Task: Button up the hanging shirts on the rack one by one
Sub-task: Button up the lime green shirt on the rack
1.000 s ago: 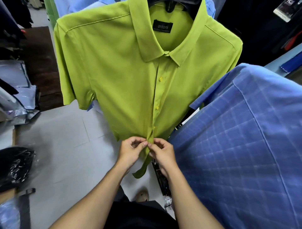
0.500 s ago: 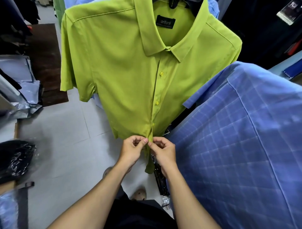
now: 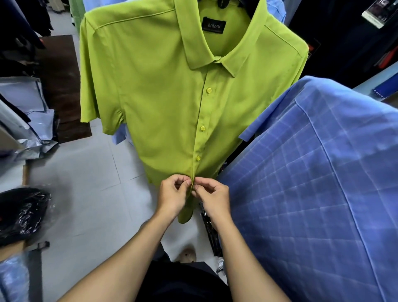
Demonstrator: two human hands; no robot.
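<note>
The lime-green shirt (image 3: 163, 92) hangs on a dark hanger (image 3: 221, 2) at the middle of the view, front facing the camera, collar closed. Down its placket four buttons show fastened: one at the collar (image 3: 217, 57), then three below it (image 3: 209, 90), (image 3: 202, 128), (image 3: 198, 158). Just to its right, close to the camera, hangs one blue checked shirt (image 3: 318, 194), its sleeve overlapping the green shirt's side; behind the green one, parts of more pale blue garments (image 3: 119, 136) peek out, too hidden to count.

Two hands work at the placket near the hem. The left hand (image 3: 172, 197) has its thumb and forefinger pinched on the left edge of the front, the other fingers curled in. The right hand (image 3: 212, 197) pinches the opposite edge, fingertips meeting the left hand's at the seam. Whatever button lies between them is hidden. Both forearms reach up from the bottom of the view, bare. The shirt's tail (image 3: 185, 215) hangs below the hands, over the pale tiled floor (image 3: 86, 194).
</note>
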